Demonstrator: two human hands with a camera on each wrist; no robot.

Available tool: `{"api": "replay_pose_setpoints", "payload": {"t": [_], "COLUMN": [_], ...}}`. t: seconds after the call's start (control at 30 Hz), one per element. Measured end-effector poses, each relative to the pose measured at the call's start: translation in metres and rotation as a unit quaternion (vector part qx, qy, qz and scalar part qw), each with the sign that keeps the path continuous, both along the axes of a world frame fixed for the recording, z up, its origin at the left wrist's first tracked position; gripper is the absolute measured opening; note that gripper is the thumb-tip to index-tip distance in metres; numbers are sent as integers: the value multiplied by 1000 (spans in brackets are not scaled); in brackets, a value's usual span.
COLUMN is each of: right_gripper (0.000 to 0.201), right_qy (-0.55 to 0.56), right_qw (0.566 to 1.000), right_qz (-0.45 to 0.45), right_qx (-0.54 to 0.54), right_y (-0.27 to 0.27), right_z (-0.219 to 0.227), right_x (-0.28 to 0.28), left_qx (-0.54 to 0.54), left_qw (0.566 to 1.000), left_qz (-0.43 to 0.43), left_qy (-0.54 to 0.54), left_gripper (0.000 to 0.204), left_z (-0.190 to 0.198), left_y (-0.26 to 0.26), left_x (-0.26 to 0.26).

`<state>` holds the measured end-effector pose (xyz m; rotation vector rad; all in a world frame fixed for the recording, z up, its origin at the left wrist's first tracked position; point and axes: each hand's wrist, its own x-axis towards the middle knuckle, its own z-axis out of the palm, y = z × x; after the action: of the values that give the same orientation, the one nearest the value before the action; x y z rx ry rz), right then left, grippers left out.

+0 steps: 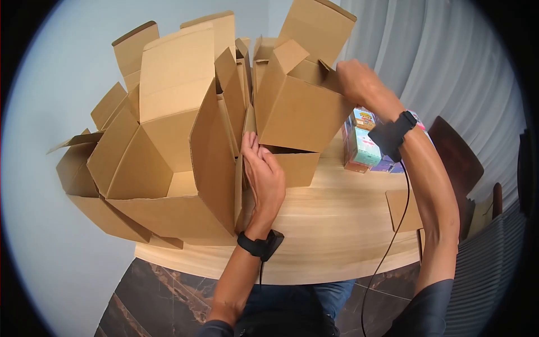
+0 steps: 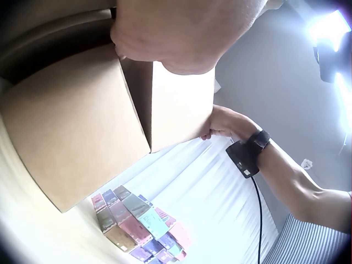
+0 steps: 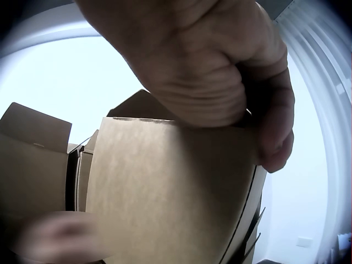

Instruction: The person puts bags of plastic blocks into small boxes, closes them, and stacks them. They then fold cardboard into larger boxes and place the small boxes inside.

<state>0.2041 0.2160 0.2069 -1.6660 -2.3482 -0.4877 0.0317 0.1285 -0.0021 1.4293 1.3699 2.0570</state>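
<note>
An open cardboard box (image 1: 303,112) stands tilted on top of a lower cardboard box (image 1: 297,168) in the head view. My right hand (image 1: 362,84) grips its right upper edge, fingers curled over the rim; the right wrist view shows this hand (image 3: 203,66) close above the box wall (image 3: 165,181). My left hand (image 1: 264,177) has its fingers extended and touches the cardboard at the left side of the two boxes. In the left wrist view the left hand (image 2: 181,33) covers part of the upper box (image 2: 181,104), above the lower box (image 2: 77,126).
Several open cardboard boxes (image 1: 151,157) crowd the table's left side. Small colourful boxes (image 1: 362,146) stand behind my right forearm. A flat cardboard piece (image 1: 401,210) lies at the table's (image 1: 314,224) right edge. A dark chair (image 1: 455,151) and a curtain (image 1: 438,62) are at the right.
</note>
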Motion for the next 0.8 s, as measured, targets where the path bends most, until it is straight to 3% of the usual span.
{"api": "replay_pose_setpoints", "payload": {"t": [0.07,0.13,0.2,0.27,0.3,0.37,0.4,0.47,0.53,0.6,0.63,0.67,0.73,0.77,0.8], "right_gripper": [14,12,19,20,20,20,20,26,47,72,88,70,55,39,37], "right_qy": [1,-11,-6,35,38,150,152,42,128,283,327,350,411,425,362], "right_qw": [999,993,968,986,987,978,977,999,989,947,929,928,870,861,896], "right_qz": [34,72,184,138,126,-9,-16,21,72,141,170,106,183,210,196], "right_qx": [34,91,169,91,87,-143,-149,-12,10,-57,-27,-69,201,186,164], "right_y": [-1,16,14,10,8,6,6,4,12,9,-2,-35,-79,-116,-150], "right_z": [-5,-17,-23,-9,4,18,12,4,-12,-24,-33,-35,-92,-109,-126], "right_x": [-4,-10,-19,-35,-39,-38,-34,-31,-29,-21,-14,-5,15,30,50], "left_qx": [-5,-47,-33,-39,-28,-43,-39,-50,-70,-64,-68,-68,-63,-62,-62], "left_qw": [1000,993,986,966,970,936,918,908,894,865,874,882,909,948,960], "left_qz": [-20,23,37,72,70,119,134,131,142,162,150,126,79,24,7], "left_qy": [-11,104,160,244,232,329,372,394,420,471,457,449,405,310,272], "left_gripper": [55,61,64,74,73,71,67,66,63,65,65,61,52,47,45], "left_z": [2,2,3,4,3,4,3,4,3,-2,-4,-5,-3,-1,1], "left_y": [-4,-16,-34,-49,-51,-59,-57,-52,-43,-39,-40,-42,-44,-43,-40], "left_x": [3,6,19,27,25,22,21,18,13,-2,-5,-9,-15,-14,-16]}}
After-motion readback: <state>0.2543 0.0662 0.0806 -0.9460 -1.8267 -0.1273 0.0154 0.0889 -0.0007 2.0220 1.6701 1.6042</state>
